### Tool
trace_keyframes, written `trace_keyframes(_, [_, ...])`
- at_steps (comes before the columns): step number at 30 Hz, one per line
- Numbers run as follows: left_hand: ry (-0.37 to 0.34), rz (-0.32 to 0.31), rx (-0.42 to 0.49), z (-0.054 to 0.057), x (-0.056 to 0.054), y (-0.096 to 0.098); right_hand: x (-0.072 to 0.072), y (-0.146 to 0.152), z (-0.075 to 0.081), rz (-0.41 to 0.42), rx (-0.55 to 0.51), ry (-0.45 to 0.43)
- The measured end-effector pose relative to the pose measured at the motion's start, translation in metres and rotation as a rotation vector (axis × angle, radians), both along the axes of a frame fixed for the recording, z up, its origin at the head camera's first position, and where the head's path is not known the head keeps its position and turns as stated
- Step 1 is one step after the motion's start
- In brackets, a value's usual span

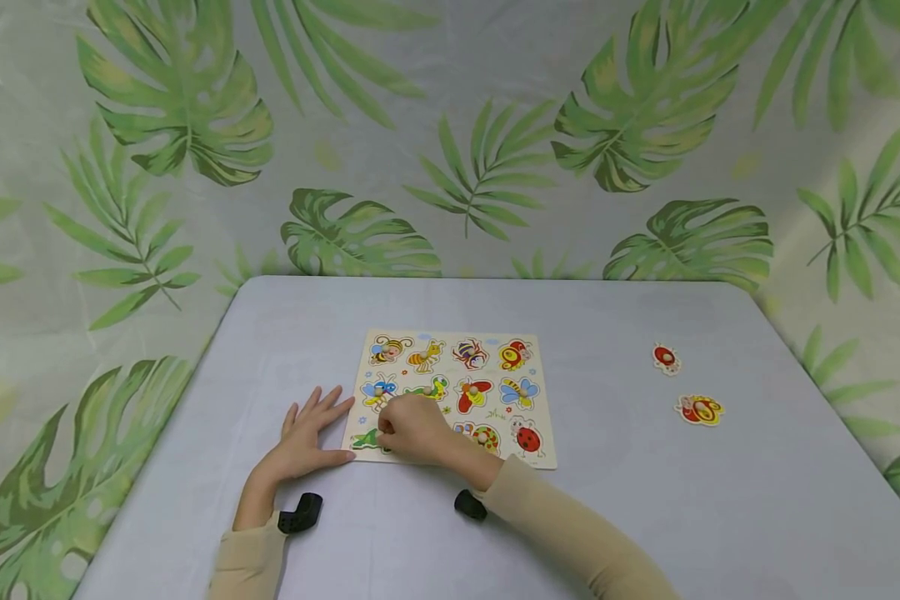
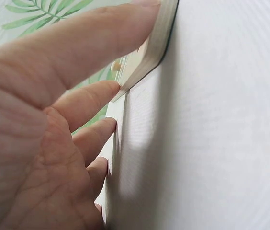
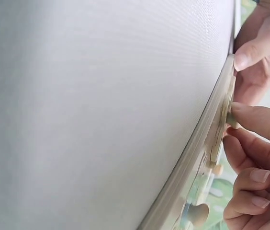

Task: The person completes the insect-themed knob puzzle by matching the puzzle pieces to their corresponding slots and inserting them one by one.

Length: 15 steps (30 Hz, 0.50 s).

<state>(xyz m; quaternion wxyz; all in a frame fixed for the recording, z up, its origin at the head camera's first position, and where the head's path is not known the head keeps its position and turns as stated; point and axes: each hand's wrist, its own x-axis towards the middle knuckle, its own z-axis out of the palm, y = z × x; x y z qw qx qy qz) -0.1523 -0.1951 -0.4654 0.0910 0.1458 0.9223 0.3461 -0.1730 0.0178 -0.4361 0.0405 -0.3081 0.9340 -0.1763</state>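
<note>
A wooden knob puzzle board with colourful insect pictures lies on the table. At its lower left corner my left hand rests with fingers spread. Its thumb touches the front edge and the other fingertips lie along the left edge, as the left wrist view shows. My right hand reaches over the board's lower left part and covers some pictures. In the right wrist view, its thumb and index finger pinch the small knob of a green insect puzzle piece, which lies at the board's surface.
To the right of the board, two loose pieces lie on the white table: a ladybug piece and a red-and-yellow insect piece. Leaf-patterned cloth hangs behind the table. A black wrist device sits at the left sleeve.
</note>
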Motion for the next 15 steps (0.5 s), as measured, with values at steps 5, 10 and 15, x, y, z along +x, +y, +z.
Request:
trace_keyframes(5, [-0.004,0.004,0.003,-0.0001,0.0003,0.0003,0.0008,-0.0027,-0.0013,0.008,-0.004,0.004])
trace_keyframes(10, [-0.005,0.005,0.001,0.0001,-0.0003,0.0005,0.001,-0.0034,-0.0019,0.003,-0.004,0.014])
trace_keyframes(15, [0.0,0.002,0.0,0.0006,0.0005,0.0004,0.001,-0.0036,-0.0028,-0.001,-0.011,-0.002])
